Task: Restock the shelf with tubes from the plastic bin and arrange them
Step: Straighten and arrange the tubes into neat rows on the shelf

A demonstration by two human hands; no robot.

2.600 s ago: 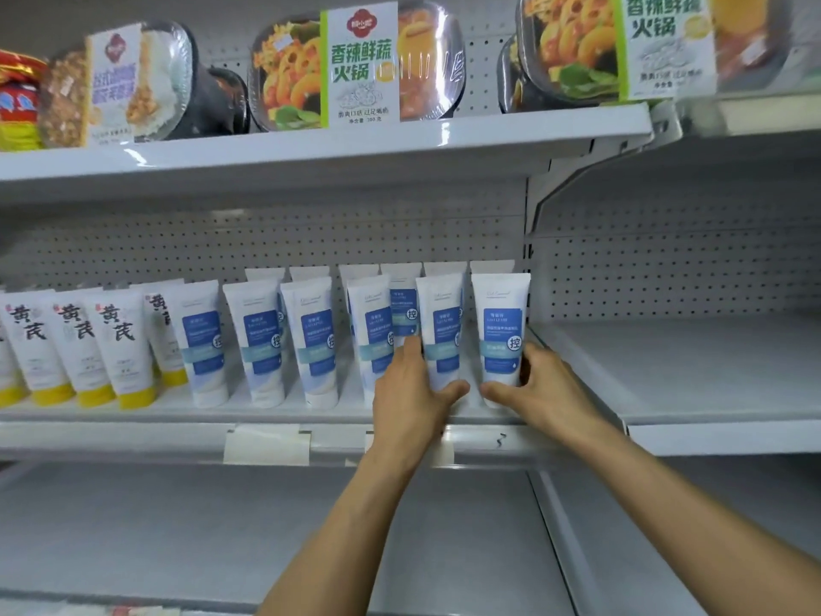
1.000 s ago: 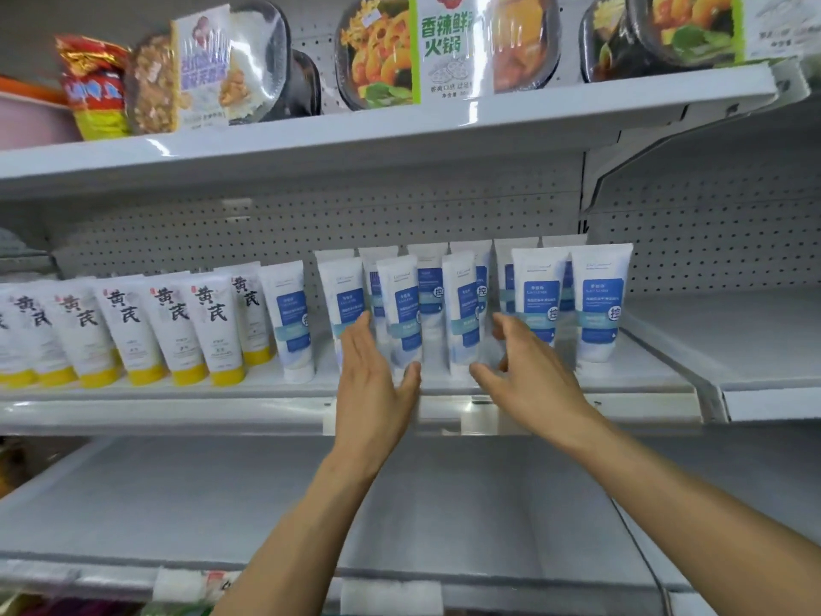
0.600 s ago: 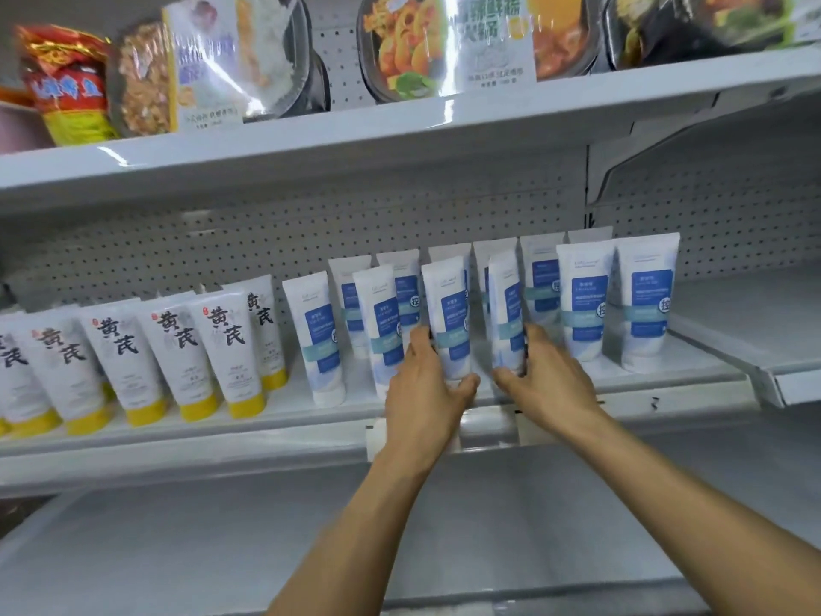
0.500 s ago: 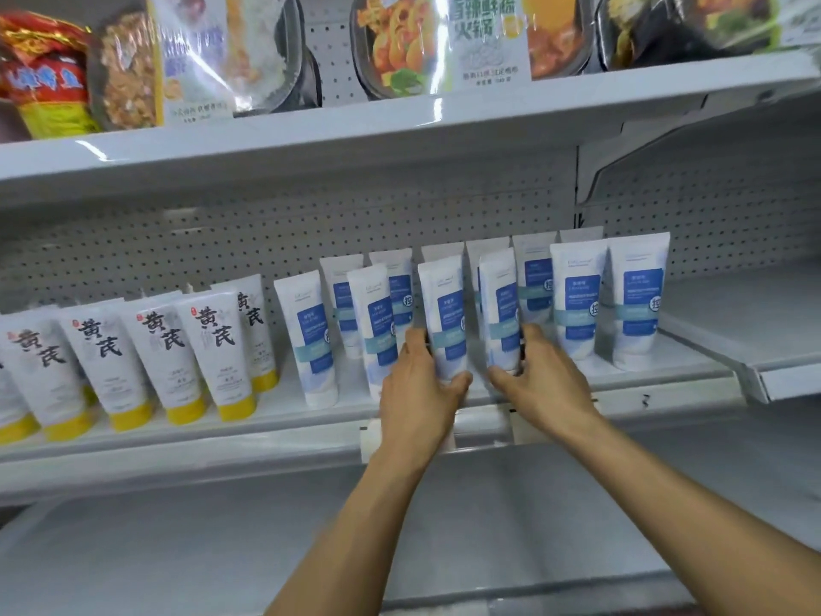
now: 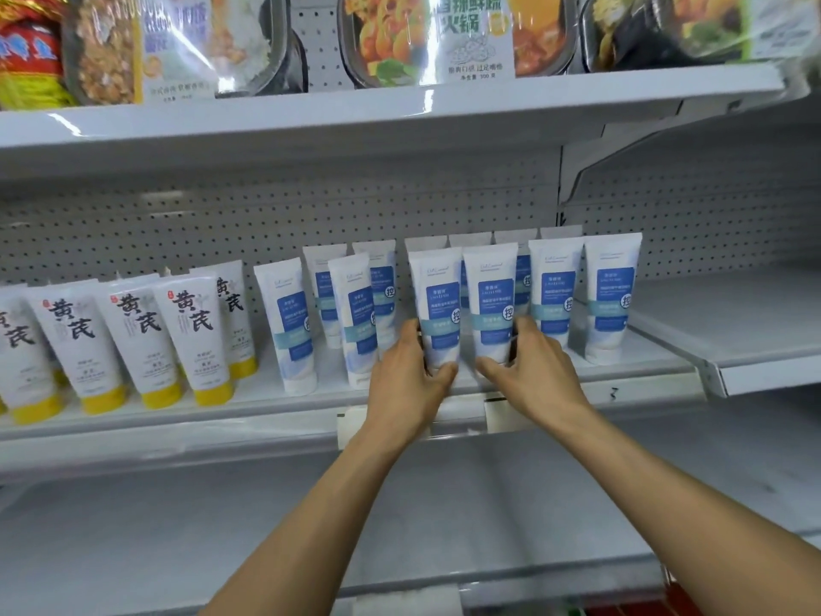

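Several white tubes with blue labels stand cap-down in two rows on the middle shelf (image 5: 635, 371). My left hand (image 5: 406, 384) grips one front-row tube (image 5: 437, 300) near its base, fingers on its left side and thumb across the front. My right hand (image 5: 528, 371) grips the neighbouring front-row tube (image 5: 493, 295) the same way, thumb in front and fingers on its right side. The two held tubes stand upright, side by side and nearly touching. The plastic bin is out of view.
White tubes with yellow caps (image 5: 191, 331) fill the shelf's left part. Boxed meals (image 5: 426, 37) sit on the upper shelf (image 5: 400, 113). A bare lower shelf (image 5: 311, 526) lies under my forearms, and another shelf section (image 5: 733, 331) adjoins at the right.
Both hands have taken hold of two middle front-row tubes, and those tubes now stand closer together and straighter. The camera has moved closer and shifted slightly.
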